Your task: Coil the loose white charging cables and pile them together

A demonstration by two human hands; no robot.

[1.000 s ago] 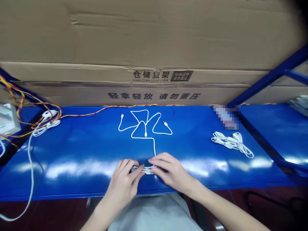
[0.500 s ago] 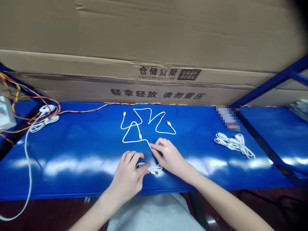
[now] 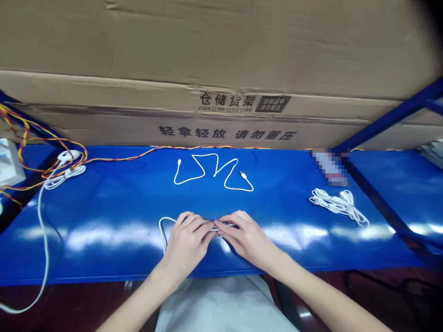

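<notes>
Pinching a thin, round, white cable (image 3: 226, 224) between thumb and fingers of the left hand (image 3: 188, 240) and of the right hand (image 3: 247, 237), with both sets of fingertips close together. Mostly covered there by the fingers; cannot tell the number of turns within the grip. Held low, close above or against a glossy blue tabletop (image 3: 114, 198); cannot tell which.

Just left of the left hand, curving out in a narrow loop: a white strand (image 3: 167, 218), passing out of sight behind that hand at both ends.

Straight beyond both hands, lying apart from them: a slim white zigzag lead (image 3: 204, 174) with a small white connector at its left end and a larger, metal-tipped plug at its right.

Well right of the right hand: a bundled coil of white cord (image 3: 341, 207), with a pixel-blurred flat object (image 3: 330, 169) just beyond.

Far left of the left hand: twisted red-and-yellow wires (image 3: 121, 159), beside a white rounded plug (image 3: 68, 157) and a thick white cord (image 3: 43, 230) hanging over the near edge.

Behind everything, facing the hands: brown printed cardboard (image 3: 221, 50). Below the wrists: pale grey cloth (image 3: 224, 302).
</notes>
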